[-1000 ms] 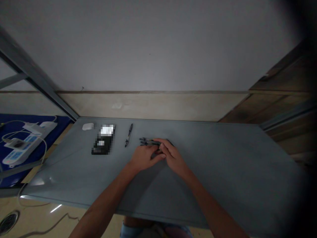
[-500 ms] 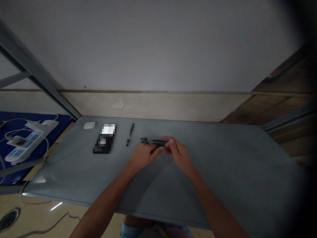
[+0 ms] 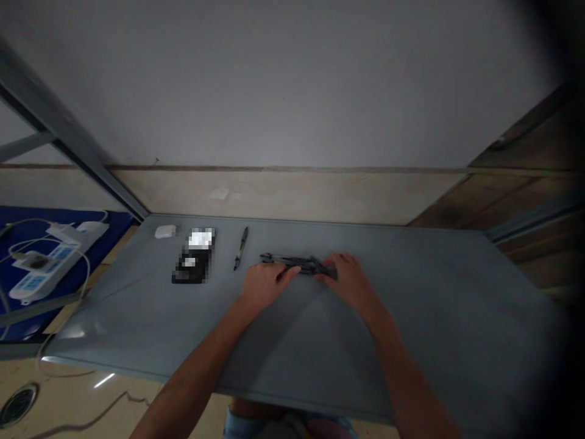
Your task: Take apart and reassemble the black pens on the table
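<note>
Several dark pens (image 3: pixel 297 261) lie in a bundle, roughly crosswise, at the middle of the grey table (image 3: pixel 434 292). My left hand (image 3: pixel 267 283) grips the bundle from the near side, its thumb resting along the pens. At the bundle's right end, my right hand (image 3: pixel 350 277) has its thumb and fingers closed on a dark pen that sits at a slant to the others. A single pen (image 3: pixel 241 249) lies apart, left of my left hand, pointing away from me.
Left of the single pen is a pixelated black-and-white object (image 3: pixel 194 256), with a small white case (image 3: pixel 165 231) behind it. A white power strip (image 3: pixel 59 262) with cables rests on a blue surface at far left. A wall stands behind the table.
My right hand has moved right, away from my left hand, and more of the pens' right ends now shows between them. My left hand has stayed nearly still.
</note>
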A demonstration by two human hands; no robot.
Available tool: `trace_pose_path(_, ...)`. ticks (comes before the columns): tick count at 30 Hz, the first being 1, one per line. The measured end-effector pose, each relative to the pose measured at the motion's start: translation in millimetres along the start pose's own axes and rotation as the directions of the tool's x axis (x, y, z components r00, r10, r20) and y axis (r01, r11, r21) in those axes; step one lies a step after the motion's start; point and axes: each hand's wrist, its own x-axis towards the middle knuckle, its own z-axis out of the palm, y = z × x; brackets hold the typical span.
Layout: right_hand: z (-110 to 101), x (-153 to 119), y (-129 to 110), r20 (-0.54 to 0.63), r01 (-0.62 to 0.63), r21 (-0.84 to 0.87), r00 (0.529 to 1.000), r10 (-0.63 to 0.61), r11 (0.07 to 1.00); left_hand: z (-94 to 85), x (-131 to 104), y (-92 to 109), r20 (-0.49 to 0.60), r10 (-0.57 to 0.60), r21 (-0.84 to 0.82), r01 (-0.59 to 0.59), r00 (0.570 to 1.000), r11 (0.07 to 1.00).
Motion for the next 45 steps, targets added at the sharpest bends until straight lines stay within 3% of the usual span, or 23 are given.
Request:
trace_pose_path(6, -3, 3, 0, 0.045, -0.043, 0.067, 0.998, 0.04, 0.997, -3.8, 1, 0, 0.021, -0.025, 0.018, 0.025, 0.999, 1.0)
trace_pose_path(10, -11, 5, -10, -0.092, -0.137, 0.252, 0.982, 0.165, 0.958, -3.7, 1, 0, 0.012, -0.021, 0.019, 0.021, 1.0, 1.0)
trace_pose_path(14, -20, 5, -26, -0.151, -0.093, 0.506, 0.969, 0.194, 0.858, -2.5, 0, 0, 0.0, -0.024, -0.001, 0.024, 1.0, 1.0)
trace_pose_path(17, -23, 4, -38, -0.115, -0.05, 0.745, 0.973, 0.202, 0.666, -2.5, 0, 0, 0.018, -0.029, -0.004, 0.029, 0.999, 1.0)
trace_pose_path(21, -21, 1, -49, 0.031, -0.067, 0.963, 0.99, 0.14, 0.262, -2.6, 0, 1, 0.03, -0.028, 0.009, 0.028, 0.999, 1.0)
trace_pose_path(24, -20, -1, -53, 0.115, -0.126, 0.985, 0.988, 0.101, 0.119, -2.4, 0, 1, 0.035, -0.036, 0.011, 0.036, 0.999, 0.999)
trace_pose_path(33, -17, -1, -51, 0.188, -0.205, 0.961, 0.977, 0.103, 0.187, 0.4, 0, 0, 0.031, -0.013, 0.0, 0.013, 0.999, 1.0)
trace_pose_path(45, -13, -1, -53, 0.187, -0.212, 0.953, 0.974, 0.132, 0.215, 0.4, -1, 1, 0.048, -0.004, 0.013, 0.003, 0.999, 1.0)
